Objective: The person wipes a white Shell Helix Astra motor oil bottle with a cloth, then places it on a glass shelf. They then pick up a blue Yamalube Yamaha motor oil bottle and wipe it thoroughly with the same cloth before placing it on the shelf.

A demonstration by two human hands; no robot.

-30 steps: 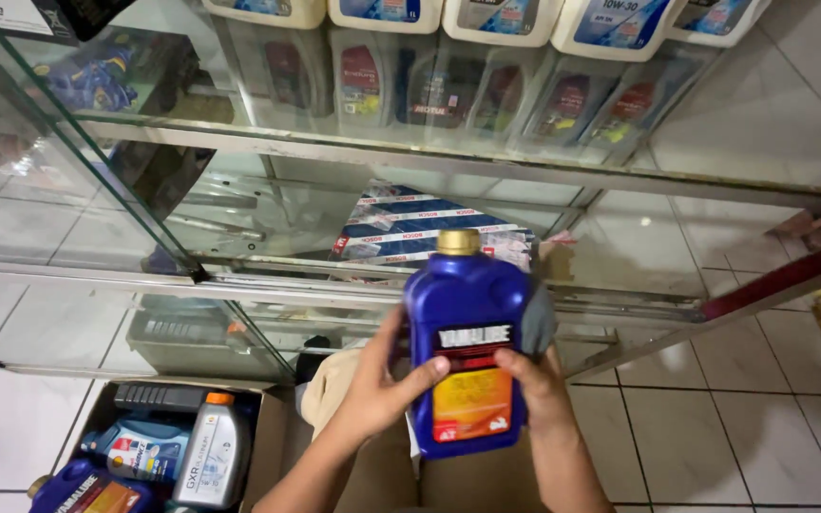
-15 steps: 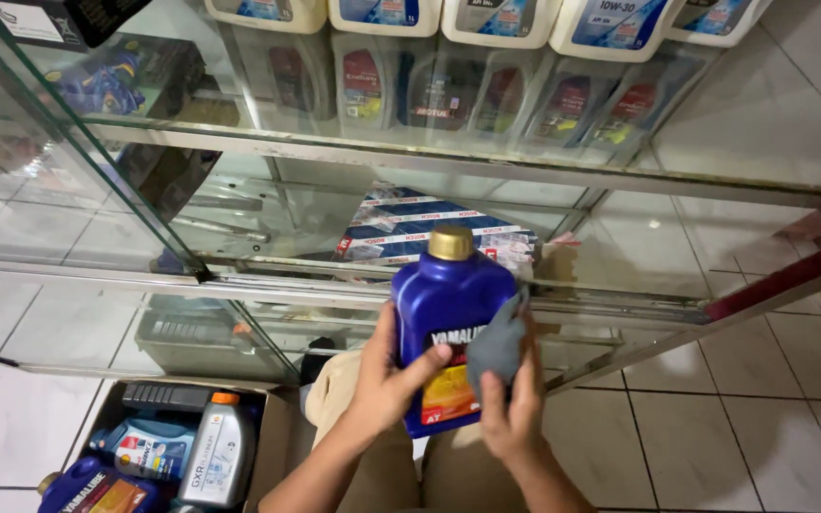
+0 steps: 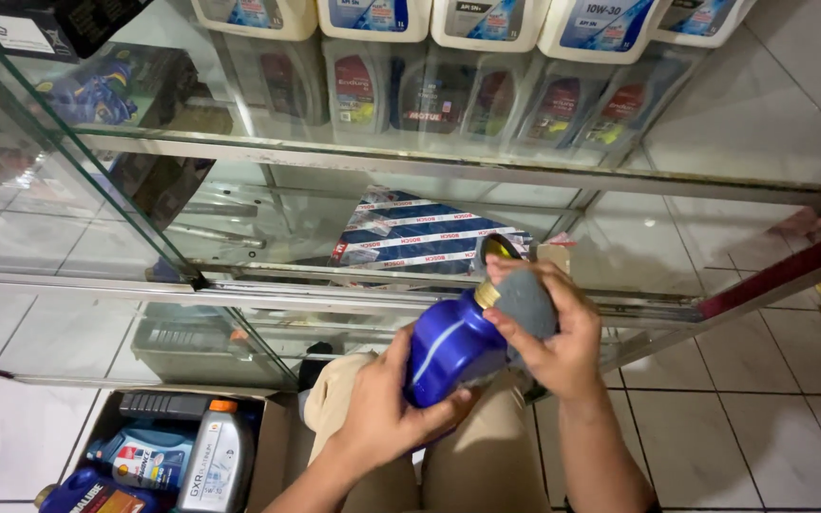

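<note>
The work area lies in front of a glass display case with metal-edged shelves [image 3: 410,157]. The front sliding rail [image 3: 334,299] of the case runs across the view just beyond the hands. To the right, the white tiled floor [image 3: 753,418] is open. To the lower left, a cardboard box [image 3: 273,446] stands just beside the person's knee.

The left hand [image 3: 382,408] is wrapped around the lower body of a blue plastic bottle with a gold cap [image 3: 453,347], the thumb lying across its front and the fingers curled behind. The bottle is tilted, neck pointing up and to the right, and is held above the person's lap, in front of the rail.

The right hand [image 3: 558,337] is closed on a grey cloth [image 3: 525,302], pinching it between thumb and fingers and pressing it against the bottle's shoulder and neck.

On the top shelf stands a row of white plastic jugs with blue labels [image 3: 486,19]. Beneath them, seen through the glass, is a row of grey bottles with red labels [image 3: 486,100]. On the lower shelf, directly behind the hands, lies a flat blue package with white and red stripes [image 3: 420,233]. Inside the cardboard box stand a grey bottle with an orange cap [image 3: 216,465], a light-blue bottle [image 3: 149,458] and a dark blue bottle [image 3: 92,492].
</note>
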